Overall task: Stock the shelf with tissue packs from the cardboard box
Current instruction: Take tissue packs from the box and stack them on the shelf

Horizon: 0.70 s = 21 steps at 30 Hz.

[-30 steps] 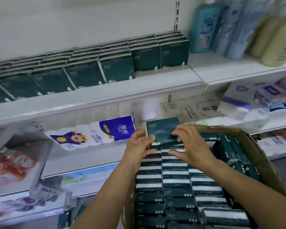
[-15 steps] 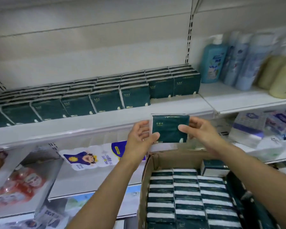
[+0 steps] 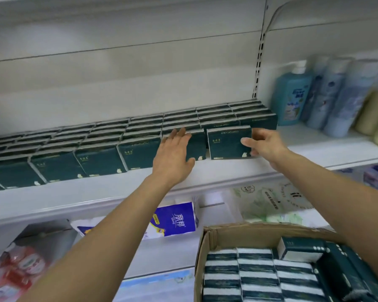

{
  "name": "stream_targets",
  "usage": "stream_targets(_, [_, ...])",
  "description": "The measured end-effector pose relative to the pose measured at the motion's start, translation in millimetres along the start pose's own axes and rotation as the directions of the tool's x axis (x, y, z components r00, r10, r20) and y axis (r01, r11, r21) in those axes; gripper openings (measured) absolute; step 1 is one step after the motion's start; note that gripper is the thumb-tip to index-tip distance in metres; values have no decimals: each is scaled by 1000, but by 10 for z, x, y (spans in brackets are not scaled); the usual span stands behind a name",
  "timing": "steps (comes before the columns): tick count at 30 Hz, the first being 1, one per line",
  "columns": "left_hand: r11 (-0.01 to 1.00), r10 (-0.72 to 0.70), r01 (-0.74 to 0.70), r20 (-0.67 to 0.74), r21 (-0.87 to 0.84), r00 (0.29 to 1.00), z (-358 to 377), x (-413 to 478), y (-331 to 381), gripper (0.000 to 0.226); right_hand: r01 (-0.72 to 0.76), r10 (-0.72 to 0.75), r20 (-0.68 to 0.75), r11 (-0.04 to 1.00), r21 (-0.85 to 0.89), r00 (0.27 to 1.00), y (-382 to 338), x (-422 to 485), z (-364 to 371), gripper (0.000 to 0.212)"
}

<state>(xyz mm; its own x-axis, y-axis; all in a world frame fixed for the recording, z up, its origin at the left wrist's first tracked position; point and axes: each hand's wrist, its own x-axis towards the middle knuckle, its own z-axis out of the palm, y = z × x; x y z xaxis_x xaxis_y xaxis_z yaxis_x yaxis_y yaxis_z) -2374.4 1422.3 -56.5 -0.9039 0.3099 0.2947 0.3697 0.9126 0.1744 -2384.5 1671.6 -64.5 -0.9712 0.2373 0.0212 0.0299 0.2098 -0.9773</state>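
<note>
The right hand (image 3: 264,147) grips one dark green tissue pack (image 3: 227,144) — the thumb lies on its front and the fingers curl round its right side. The pack stands upright at the front of the white shelf (image 3: 118,192), near the right end of the rows. I cannot tell if its bottom touches the shelf.

The left hand (image 3: 175,153) is flat, with straight fingers. It rests on the front pack just to the left and holds nothing.

Many more green packs (image 3: 96,158) stand in neat rows on the shelf, front to back. Past them on the right stands a blue bottle (image 3: 292,94) with blurry bottles beside it.

Low on the right is the open cardboard box (image 3: 205,247) — boxed packs (image 3: 255,273) lie in it in tidy rows. A blue and white bundle (image 3: 175,221) lies on the lower shelf.
</note>
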Motion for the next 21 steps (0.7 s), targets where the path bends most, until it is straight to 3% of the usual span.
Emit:
stream_targets(9, [999,5,-7,-33,-41,999,57,5,-56,69,-3,-6,-142,998,-66,990,76,180,255,35])
stream_targets(13, [998,42,-45,-73,-35,996,70,-12,-85,67,-5,0,-129,999,-38,992,80,108,272,51])
stream_targets(17, [959,80,-135,-218,-248,973,131,-217,-1,57,60,-77,-249,995,-76,965,129,-174,294,54])
stream_targets(21, [877,51,-154,-231,-456,972,285,-686,242,45,195,-219,-329,975,-107,919,235,-804,398,35])
